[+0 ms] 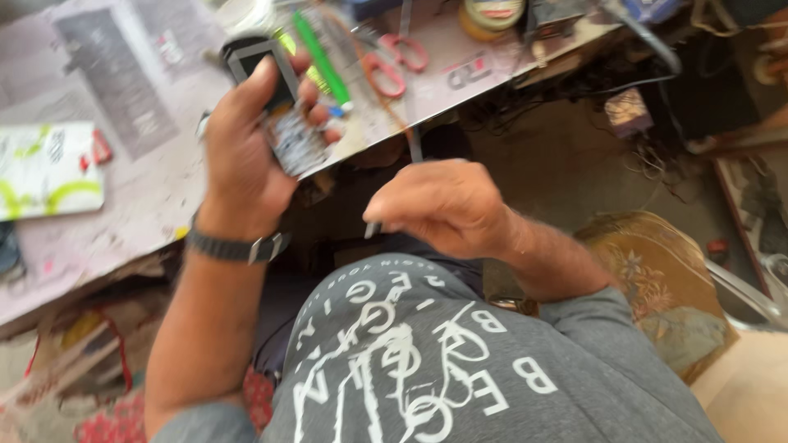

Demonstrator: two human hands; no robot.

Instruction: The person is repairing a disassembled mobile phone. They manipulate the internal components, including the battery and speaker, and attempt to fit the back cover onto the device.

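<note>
Phone: a small dark handset (275, 102) with a keypad, blurred, held upright above the near edge of the bench (156, 189); screen end points away from the person.
Left hand: the left hand (250, 143) wraps the phone from the left; fingers curled round its back and far side, thumb along the near side, closed on it.
Watch: a dark strap with a metal buckle (234, 246) on the left wrist, below the phone.
Right hand: the right hand (447, 205) sits right of the phone and lower, off the bench edge, above the lap; fingers curled in and pressed together.
Tool: a thin pale metal tip (372, 230) sticks out under the right fingers; pinched there, its kind cannot be told.
Scissors: a red-handled pair (392, 64) lies on the bench, just right of the phone and beyond it.
Green pen: a green stick-shaped item (322, 59) lies between phone and scissors, slanting away.
Paper pack: a white pack with yellow-green marks (45, 168) lies on the bench, well left of the phone.
Jar: a round yellow-lidded container (491, 16) at the far bench edge, right of the scissors.
Shirt: grey with white print (427, 361), below both hands.
Cushion: a worn patterned seat (665, 287), far right of the phone, by the right forearm.
</note>
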